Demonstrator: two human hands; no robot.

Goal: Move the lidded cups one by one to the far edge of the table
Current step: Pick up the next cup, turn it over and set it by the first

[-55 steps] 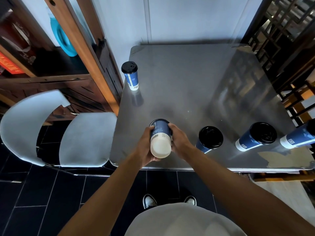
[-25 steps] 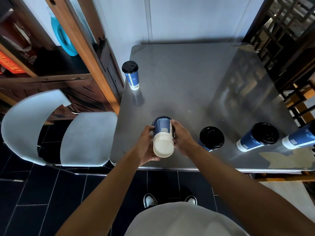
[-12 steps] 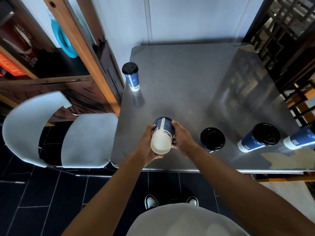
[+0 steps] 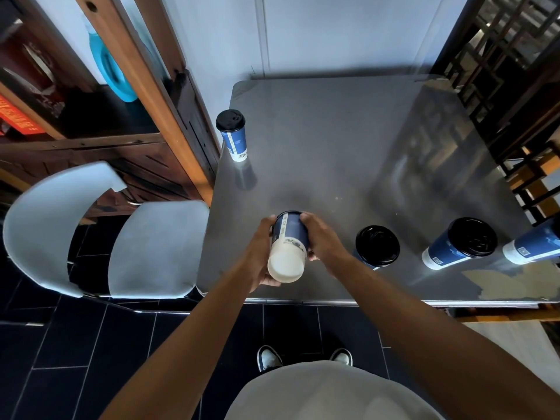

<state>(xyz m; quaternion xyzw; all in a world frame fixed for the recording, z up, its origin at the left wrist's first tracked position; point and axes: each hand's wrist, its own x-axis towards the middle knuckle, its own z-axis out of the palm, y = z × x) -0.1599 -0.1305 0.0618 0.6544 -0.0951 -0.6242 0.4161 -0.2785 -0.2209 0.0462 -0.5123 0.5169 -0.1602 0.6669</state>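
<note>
Both hands, left (image 4: pixel 257 253) and right (image 4: pixel 322 241), still gripped our tipped cup (image 4: pixel 289 242) above the worktop (image 4: pixel 333 147); it had turned, its label now facing left.

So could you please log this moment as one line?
held cup: tipped, base toward camera | left hand, right hand: both gripping it | one cup upright at table's left edge

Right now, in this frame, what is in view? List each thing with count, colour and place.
held cup: 1, blue with pale base, tipped, base toward camera, over near table edge
standing cups: 4, blue, black lids; one at left edge, three along near edge, right
table: 1, grey metal, centre
chair: 1, pale grey, left of table
wooden shelving: brown, far left
shoes: 2, near bottom
left hand: grips cup
right hand: grips cup
</note>
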